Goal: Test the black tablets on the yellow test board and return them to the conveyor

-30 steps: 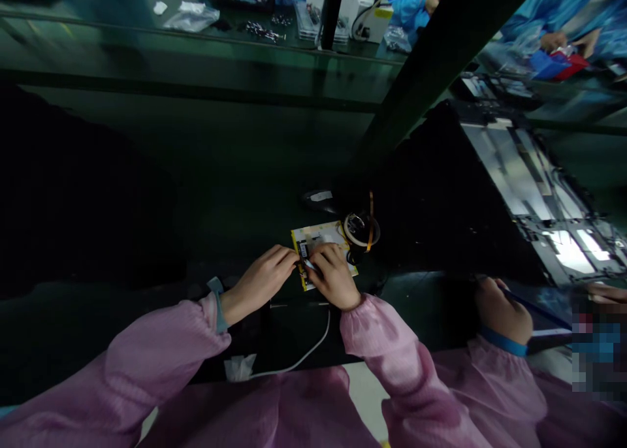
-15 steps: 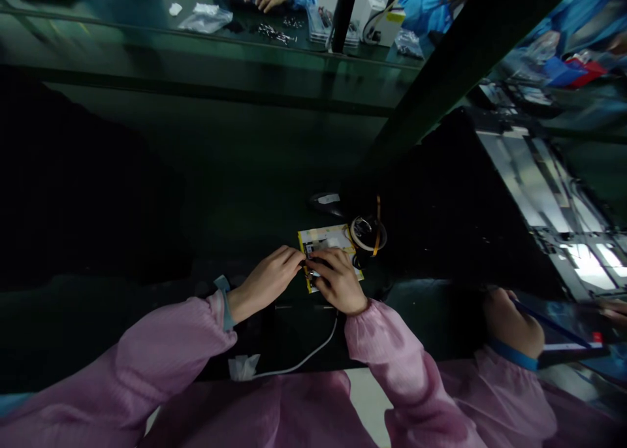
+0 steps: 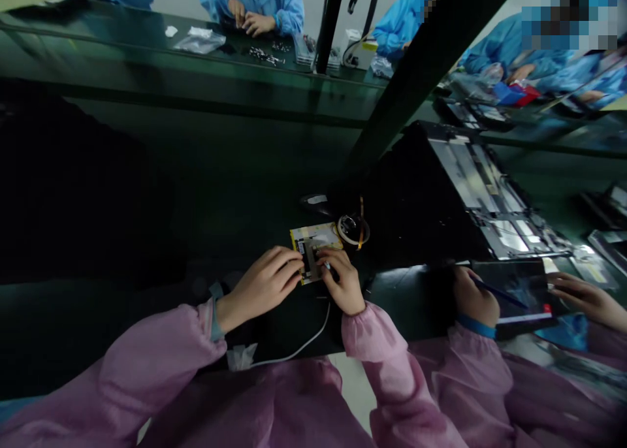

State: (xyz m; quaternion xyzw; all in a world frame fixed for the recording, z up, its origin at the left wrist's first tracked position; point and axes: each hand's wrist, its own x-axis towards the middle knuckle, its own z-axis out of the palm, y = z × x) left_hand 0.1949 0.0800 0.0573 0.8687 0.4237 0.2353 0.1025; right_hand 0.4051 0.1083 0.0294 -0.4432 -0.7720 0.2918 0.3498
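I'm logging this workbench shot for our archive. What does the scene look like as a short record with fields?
left hand: fingers on the left edge of the yellow card
right hand: fingertips on the card's dark middle; grip unclear
beside card: tape roll at its far right corner
near edge: white cable leading toward the right wrist
neighbour: co-worker's hand holds a blue pen over a tablet
surface: dark green table

The single head-worn view looks forward and down, close over the dark workbench (image 3: 206,174).
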